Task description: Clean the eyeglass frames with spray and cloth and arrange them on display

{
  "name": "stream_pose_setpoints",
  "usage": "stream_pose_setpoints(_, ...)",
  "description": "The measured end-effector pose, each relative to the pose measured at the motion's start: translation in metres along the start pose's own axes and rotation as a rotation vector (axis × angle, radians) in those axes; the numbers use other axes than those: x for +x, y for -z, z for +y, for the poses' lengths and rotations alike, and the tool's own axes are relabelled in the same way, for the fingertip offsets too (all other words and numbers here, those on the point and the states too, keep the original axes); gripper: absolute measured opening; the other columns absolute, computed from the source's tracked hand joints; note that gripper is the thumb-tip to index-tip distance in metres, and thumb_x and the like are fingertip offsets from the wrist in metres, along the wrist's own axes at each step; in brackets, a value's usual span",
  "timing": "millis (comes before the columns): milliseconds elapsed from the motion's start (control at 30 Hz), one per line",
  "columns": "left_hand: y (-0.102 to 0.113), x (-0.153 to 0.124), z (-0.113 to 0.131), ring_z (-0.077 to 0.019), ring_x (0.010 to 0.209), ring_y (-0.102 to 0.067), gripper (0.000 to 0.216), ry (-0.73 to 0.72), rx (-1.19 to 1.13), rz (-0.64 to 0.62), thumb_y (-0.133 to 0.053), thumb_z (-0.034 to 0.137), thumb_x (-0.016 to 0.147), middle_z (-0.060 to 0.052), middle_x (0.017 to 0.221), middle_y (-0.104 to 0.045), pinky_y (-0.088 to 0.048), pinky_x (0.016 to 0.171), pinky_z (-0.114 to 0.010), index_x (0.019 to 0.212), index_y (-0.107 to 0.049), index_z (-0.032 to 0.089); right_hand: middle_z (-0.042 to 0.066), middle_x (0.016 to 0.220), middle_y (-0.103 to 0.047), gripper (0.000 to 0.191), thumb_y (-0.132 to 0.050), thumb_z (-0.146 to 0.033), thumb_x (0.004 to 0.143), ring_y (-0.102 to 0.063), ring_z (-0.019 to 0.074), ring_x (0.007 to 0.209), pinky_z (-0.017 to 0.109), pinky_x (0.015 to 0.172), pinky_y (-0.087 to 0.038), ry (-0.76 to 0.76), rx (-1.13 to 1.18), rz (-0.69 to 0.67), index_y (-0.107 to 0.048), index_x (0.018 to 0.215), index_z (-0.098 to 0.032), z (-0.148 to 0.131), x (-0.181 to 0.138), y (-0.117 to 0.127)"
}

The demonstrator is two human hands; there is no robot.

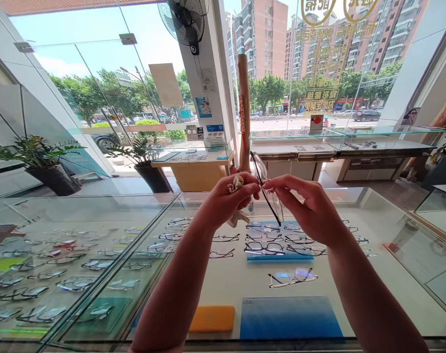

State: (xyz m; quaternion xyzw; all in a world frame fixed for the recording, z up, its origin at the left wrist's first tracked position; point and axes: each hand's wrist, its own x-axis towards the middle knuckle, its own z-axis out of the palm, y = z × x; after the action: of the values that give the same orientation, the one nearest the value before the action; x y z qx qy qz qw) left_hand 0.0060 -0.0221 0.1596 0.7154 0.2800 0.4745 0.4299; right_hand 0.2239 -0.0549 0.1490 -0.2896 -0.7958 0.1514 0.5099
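Between both hands: glasses (261, 171), held tilted (one lens uppermost).
Left hand (226, 201): fist closed around cloth (235, 184), fingers against glasses.
Right hand (311, 208): fingertips pinching glasses, wrist bent.

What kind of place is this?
Most likely a glasses shop. Rows of glasses lie in the glass case, more cases stand by the window, and the right hand holds a pair while the left hand holds a cloth.

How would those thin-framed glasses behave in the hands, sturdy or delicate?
Probably light: the glasses have a thin dark wire frame, pinched between the left hand and right hand. Likely fragile and a bit springy. The clear lenses look smooth, so perhaps slippery.
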Motion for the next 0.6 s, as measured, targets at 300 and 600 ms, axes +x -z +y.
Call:
stream_pose_setpoints(300,0.0008,-0.0015,-0.0016,-0.0066,0.054,-0.042,0.013,-0.002,-0.025,0.038,-0.072,0.029,0.088,-0.001,0.072,-0.065,-0.029,0.050,-0.024,0.081,-0.067,0.019,0.001,0.112,-0.082,0.022,-0.055,-0.030,0.111,-0.075,0.0187,0.104,0.037,0.091,-0.057,0.046,0.054,-0.007,-0.076,0.119,-0.029,-0.0014,-0.0008,-0.0013)
stream_pose_setpoints(600,-0.0014,-0.0005,-0.0007,-0.0062,0.053,-0.041,0.023,0.019,-0.032,0.025,-0.075,0.034,0.088,-0.001,0.069,-0.062,-0.029,0.049,-0.024,0.073,-0.067,0.018,0.001,0.110,-0.081,0.023,-0.055,-0.029,0.112,-0.074,0.0176,0.098,0.038,0.090,-0.056,0.053,0.047,-0.006,-0.076,0.122,-0.030,0.0011,-0.0017,-0.0034)
